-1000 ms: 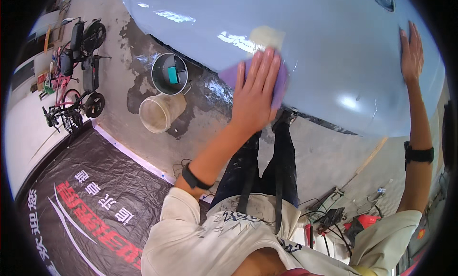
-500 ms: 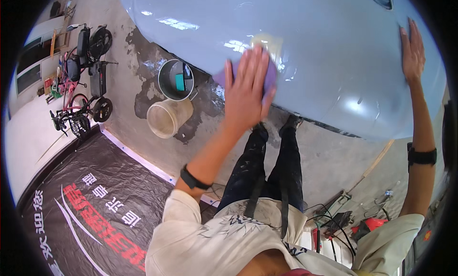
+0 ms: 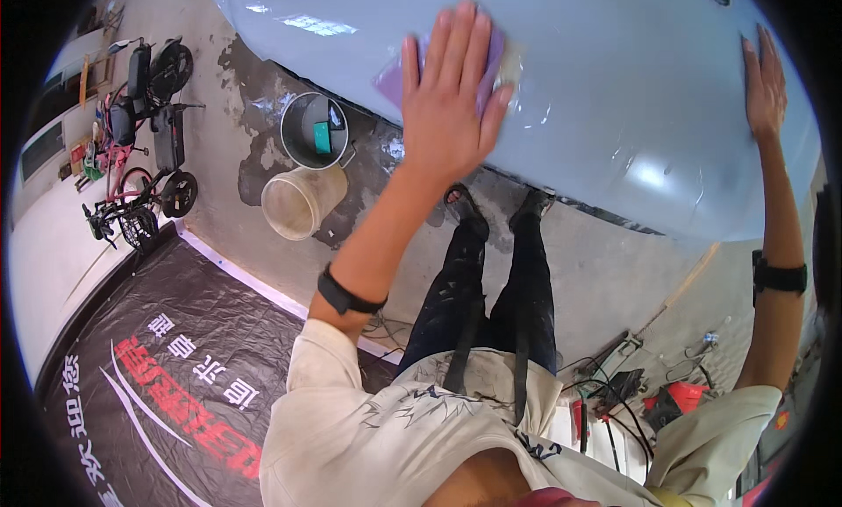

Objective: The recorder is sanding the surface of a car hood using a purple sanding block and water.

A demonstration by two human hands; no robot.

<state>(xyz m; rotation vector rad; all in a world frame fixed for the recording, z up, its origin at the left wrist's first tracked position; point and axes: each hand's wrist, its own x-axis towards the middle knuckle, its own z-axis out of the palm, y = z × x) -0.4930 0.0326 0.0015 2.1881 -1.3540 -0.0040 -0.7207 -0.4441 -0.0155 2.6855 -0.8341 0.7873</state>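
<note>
A glossy grey-blue car body panel point(image 3: 605, 112) fills the far part of the view. My left hand point(image 3: 449, 95) lies flat on a thin purple sheet point(image 3: 391, 82), fingers stretched and thumb apart, pressing it against the panel. The palm hides most of the sheet; its edges show on both sides. Just right of it, a pale yellowish patch point(image 3: 511, 66) with wet-looking glints shows on the panel. My right hand point(image 3: 766, 90) rests flat and open near the panel's right side, with nothing in it.
Left of the panel stand a metal bucket point(image 3: 303, 143) with a teal block point(image 3: 322, 138) in it and a whitish plastic bucket point(image 3: 289, 209). A dark printed tarp point(image 3: 175, 279), parked bikes point(image 3: 145, 147) and, at lower right, cables and red items point(image 3: 684, 395) surround me.
My left hand and the purple sheet have slid farther from me across the panel. The right hand stays in about the same place; the whole view has shifted slightly.
</note>
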